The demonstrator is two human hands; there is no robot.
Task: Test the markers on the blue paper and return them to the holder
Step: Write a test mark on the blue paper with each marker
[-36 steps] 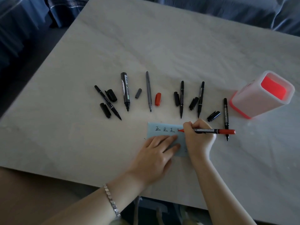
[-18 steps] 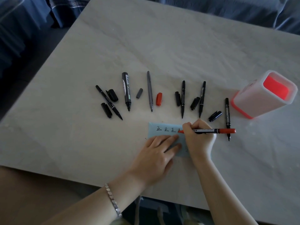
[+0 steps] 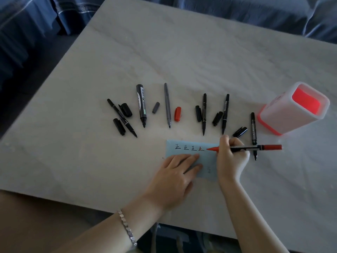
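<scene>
A small blue paper (image 3: pixel 208 157) lies near the table's front edge with a row of characters written along its top, the last one in red. My left hand (image 3: pixel 175 178) lies flat on the paper's lower left part. My right hand (image 3: pixel 230 157) grips a red marker (image 3: pixel 255 148), held level with its red tip just right of the red character. Several uncapped black and grey markers lie in a fan behind the paper, such as a thick black one (image 3: pixel 141 105) and a grey one (image 3: pixel 167 105). The white and red holder (image 3: pixel 279 117) stands at the right.
Loose caps lie among the markers, including a red cap (image 3: pixel 177 114) and a grey cap (image 3: pixel 156 107). Another black marker (image 3: pixel 253 132) lies just behind my right hand, under the red marker. Blue fabric borders the table's far and left sides.
A fourth character, in red, now shows on the paper. The red marker's tip has come away to the right of it. My left hand has stayed on the paper.
</scene>
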